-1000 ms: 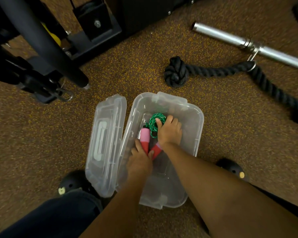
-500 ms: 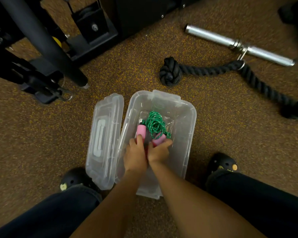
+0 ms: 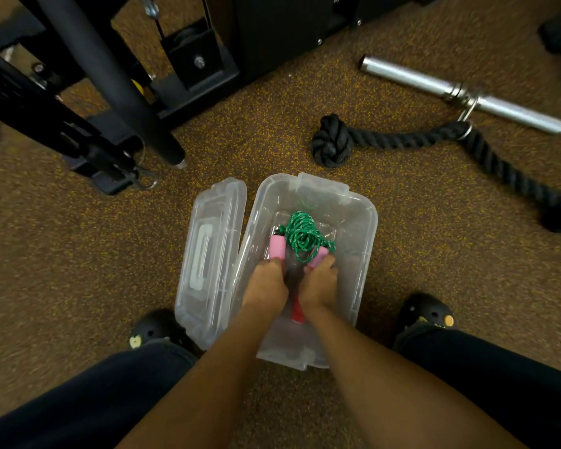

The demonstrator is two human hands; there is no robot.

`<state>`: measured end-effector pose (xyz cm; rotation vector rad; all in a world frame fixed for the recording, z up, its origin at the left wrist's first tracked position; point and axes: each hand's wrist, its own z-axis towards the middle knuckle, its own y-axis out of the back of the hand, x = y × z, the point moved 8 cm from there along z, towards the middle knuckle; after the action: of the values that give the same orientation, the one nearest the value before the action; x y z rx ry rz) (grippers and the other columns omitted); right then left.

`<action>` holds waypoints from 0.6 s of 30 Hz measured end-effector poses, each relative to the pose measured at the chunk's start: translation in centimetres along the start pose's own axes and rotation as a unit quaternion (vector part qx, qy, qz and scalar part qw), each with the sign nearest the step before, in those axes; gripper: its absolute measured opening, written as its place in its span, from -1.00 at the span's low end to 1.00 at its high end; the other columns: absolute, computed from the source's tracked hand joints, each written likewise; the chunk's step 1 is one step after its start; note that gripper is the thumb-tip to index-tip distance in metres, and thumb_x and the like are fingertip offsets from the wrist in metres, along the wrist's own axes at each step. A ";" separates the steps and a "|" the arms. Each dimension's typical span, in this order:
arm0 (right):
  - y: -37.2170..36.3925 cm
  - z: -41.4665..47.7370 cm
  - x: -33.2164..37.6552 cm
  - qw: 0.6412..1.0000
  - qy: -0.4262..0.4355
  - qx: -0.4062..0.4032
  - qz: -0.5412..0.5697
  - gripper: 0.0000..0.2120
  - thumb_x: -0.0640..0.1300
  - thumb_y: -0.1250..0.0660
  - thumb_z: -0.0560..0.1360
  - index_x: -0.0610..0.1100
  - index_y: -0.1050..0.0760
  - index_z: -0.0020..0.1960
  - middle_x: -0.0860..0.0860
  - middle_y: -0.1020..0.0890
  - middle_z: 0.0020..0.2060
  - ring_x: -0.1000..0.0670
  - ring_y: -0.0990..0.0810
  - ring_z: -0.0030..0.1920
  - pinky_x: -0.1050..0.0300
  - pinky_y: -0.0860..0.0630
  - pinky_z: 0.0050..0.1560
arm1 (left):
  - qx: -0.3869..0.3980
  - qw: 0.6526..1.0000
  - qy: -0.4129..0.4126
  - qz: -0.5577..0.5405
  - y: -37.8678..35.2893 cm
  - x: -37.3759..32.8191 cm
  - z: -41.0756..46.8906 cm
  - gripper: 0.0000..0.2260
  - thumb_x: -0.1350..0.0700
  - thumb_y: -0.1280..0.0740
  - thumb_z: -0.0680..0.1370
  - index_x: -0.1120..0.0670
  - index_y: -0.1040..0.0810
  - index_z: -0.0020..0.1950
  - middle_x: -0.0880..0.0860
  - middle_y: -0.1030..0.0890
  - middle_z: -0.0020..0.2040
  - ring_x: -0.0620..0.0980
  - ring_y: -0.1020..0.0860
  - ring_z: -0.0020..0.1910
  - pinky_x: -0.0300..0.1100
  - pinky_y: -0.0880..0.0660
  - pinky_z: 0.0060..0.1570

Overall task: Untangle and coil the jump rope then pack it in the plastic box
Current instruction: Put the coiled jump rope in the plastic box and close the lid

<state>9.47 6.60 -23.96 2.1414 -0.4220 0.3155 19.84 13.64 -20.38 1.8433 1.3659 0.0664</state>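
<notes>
The clear plastic box [image 3: 366, 222] stands open on the speckled floor between my feet. Inside it lies the jump rope: a coiled green cord [image 3: 302, 236] with two pink and red handles. My left hand [image 3: 266, 286] rests on the left handle [image 3: 278, 247]. My right hand [image 3: 319, 286] rests on the right handle [image 3: 319, 256]. Both hands are inside the box with fingers curled over the handles; a red handle end [image 3: 297, 314] shows between my wrists.
The box's clear lid [image 3: 208, 254] lies open, leaning against the box's left side. A thick black rope [image 3: 402, 140] with a knot and a silver bar [image 3: 460, 92] lie beyond the box. Black gym machine frames [image 3: 104, 76] stand at the upper left.
My right hand has moved back from the green coil to the right handle. Both hands have slid nearer to me along the handles, and the coil is now uncovered.
</notes>
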 end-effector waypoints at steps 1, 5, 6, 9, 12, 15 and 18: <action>0.5 -0.6 0.4 1.000 0.004 -0.017 0.001 -0.65 -0.20 -0.20 0.55 -0.30 -0.29 0.30 -0.28 -0.48 0.16 -0.28 -0.51 0.13 -0.08 -0.43 0.03 | 0.007 1.000 -0.025 0.010 1.1 -1.2 -0.4 -0.73 0.27 -0.18 0.53 0.22 -0.47 0.22 0.26 -0.58 0.10 0.22 -0.57 0.05 -0.05 -0.47 0.07; 2.5 -4.5 3.6 0.993 0.067 -0.075 0.055 -0.64 -0.10 -0.13 0.56 -0.29 -0.37 0.26 -0.29 -0.48 0.19 -0.29 -0.46 0.19 -0.12 -0.39 0.21 | 0.011 0.988 -0.114 -0.103 7.7 -5.5 -2.1 -0.76 0.22 -0.17 0.59 0.14 -0.52 0.21 0.14 -0.60 0.12 0.06 -0.57 0.04 -0.21 -0.45 0.05; 2.9 -5.9 4.8 0.990 0.094 -0.075 0.075 -0.63 -0.03 -0.10 0.56 -0.27 -0.42 0.21 -0.27 -0.51 0.16 -0.27 -0.46 0.19 -0.08 -0.32 0.31 | -0.025 0.976 -0.130 -0.171 9.9 -5.9 -2.7 -0.79 0.22 -0.18 0.59 0.15 -0.55 0.15 0.11 -0.62 0.04 -0.03 -0.59 -0.08 -0.24 -0.48 -0.01; 3.5 -10.9 8.8 0.973 0.184 -0.054 0.131 -0.40 0.21 0.06 0.52 -0.25 -0.48 0.11 -0.21 -0.56 0.04 -0.18 -0.49 0.10 0.09 -0.17 0.31 | -0.190 0.914 -0.135 -0.333 15.8 -3.6 -4.8 -0.86 0.25 -0.20 0.58 0.12 -0.55 -0.02 -0.02 -0.59 -0.17 -0.24 -0.52 -0.37 -0.27 -0.49 -0.20; 2.2 -14.7 10.9 0.965 0.193 0.023 0.177 -0.27 0.36 0.03 0.42 -0.18 -0.39 0.27 -0.14 -0.47 0.19 -0.12 -0.40 0.23 0.08 -0.28 0.28 | -0.287 0.854 -0.023 -0.433 17.1 2.0 -6.7 -0.85 0.24 -0.19 0.57 0.12 -0.54 0.02 -0.03 -0.59 -0.18 -0.23 -0.52 -0.33 -0.21 -0.50 -0.12; 0.2 -16.7 11.7 0.965 0.191 0.081 0.161 -0.39 0.19 -0.23 0.47 -0.17 -0.29 0.37 -0.13 -0.40 0.26 -0.12 -0.34 0.30 0.05 -0.26 0.33 | -0.316 0.784 0.113 -0.523 14.8 8.2 -8.2 -0.85 0.25 -0.20 0.56 0.15 -0.53 0.05 0.04 -0.59 -0.16 -0.12 -0.52 -0.26 -0.19 -0.49 -0.08; -0.9 -17.3 11.5 0.973 0.157 0.101 0.132 -0.45 -0.03 -0.32 0.47 -0.13 -0.24 0.40 -0.12 -0.34 0.29 -0.13 -0.29 0.34 0.06 -0.21 0.33 | -0.296 0.795 0.194 -0.492 11.7 12.3 -9.1 -0.84 0.26 -0.20 0.56 0.19 -0.53 0.06 0.11 -0.61 -0.10 -0.10 -0.51 -0.25 -0.20 -0.44 -0.14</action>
<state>19.17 19.27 -10.65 2.1805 -0.5075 0.8689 29.47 28.05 -11.98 0.4655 2.1354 0.3006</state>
